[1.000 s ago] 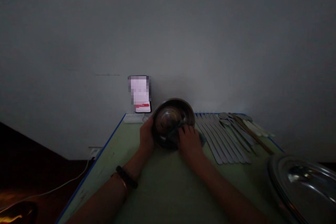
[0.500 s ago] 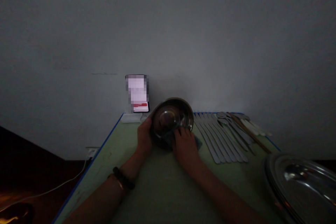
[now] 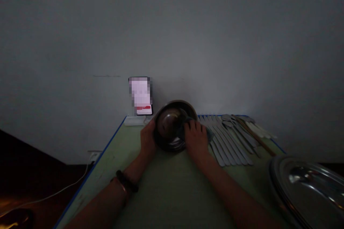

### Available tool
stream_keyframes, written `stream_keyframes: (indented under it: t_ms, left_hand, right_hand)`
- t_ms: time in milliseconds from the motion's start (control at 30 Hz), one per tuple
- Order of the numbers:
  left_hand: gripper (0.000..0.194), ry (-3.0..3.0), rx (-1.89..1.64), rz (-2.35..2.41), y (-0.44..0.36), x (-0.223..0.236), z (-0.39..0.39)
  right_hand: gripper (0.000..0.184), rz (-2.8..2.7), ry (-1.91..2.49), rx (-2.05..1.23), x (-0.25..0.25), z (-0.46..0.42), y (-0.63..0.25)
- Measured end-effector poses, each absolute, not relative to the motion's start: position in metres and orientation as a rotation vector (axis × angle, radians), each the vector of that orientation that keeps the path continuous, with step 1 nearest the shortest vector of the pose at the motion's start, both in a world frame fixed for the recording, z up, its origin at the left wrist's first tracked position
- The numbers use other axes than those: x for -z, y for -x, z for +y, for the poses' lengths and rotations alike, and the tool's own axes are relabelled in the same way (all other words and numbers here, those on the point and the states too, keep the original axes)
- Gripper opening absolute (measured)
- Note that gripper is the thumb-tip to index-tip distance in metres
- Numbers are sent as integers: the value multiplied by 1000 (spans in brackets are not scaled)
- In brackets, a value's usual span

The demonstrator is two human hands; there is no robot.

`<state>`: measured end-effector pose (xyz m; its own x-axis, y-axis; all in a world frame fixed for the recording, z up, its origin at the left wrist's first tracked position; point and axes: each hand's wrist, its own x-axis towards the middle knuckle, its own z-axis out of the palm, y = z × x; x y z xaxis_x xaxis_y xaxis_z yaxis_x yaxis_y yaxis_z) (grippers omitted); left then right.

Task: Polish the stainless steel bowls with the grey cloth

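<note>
A shiny metal bowl (image 3: 168,123) is tilted so its inside faces me, above the green tabletop. My left hand (image 3: 148,137) is closed on the bowl's left rim, its fingers partly hidden behind the wall. Bunched under my right hand (image 3: 196,137) is a dark greyish cloth (image 3: 210,135), pressed against the right side of the bowl's rim and inside. My right fingers curl over the cloth. Just to the right of that hand, a row of metal cutlery (image 3: 228,146) lies side by side.
A lit phone (image 3: 141,94) leans on the wall behind a white power strip (image 3: 134,120). Brown chopsticks (image 3: 255,136) and white-handled utensils (image 3: 259,130) lie at the back right. Stacked oval metal trays (image 3: 279,182) occupy the near right. A white cable (image 3: 61,188) hangs at left.
My right hand and the cloth have moved right and slightly up along the bowl, from its lower rim to its right side. My left hand keeps its hold.
</note>
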<state>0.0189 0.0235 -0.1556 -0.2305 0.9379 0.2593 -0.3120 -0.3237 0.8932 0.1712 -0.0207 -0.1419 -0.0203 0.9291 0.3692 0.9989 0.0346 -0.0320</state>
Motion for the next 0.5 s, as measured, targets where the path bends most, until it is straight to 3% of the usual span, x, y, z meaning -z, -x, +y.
stream_keyframes:
  t_ms: [200,400,500]
  left_hand:
    - [42,-1075,-1715,882,-20,153,20]
    - [37,-1130,-1710,871,-22,148,16]
    - [38,-1156,-1711,879,-22,147,15]
  right_hand:
    - [27,-2149,1826,86,152,-35,-160]
    - [33,-1994,1988,325,145,-22,-177]
    - [32,-2003,1969,285,149,-25,-173]
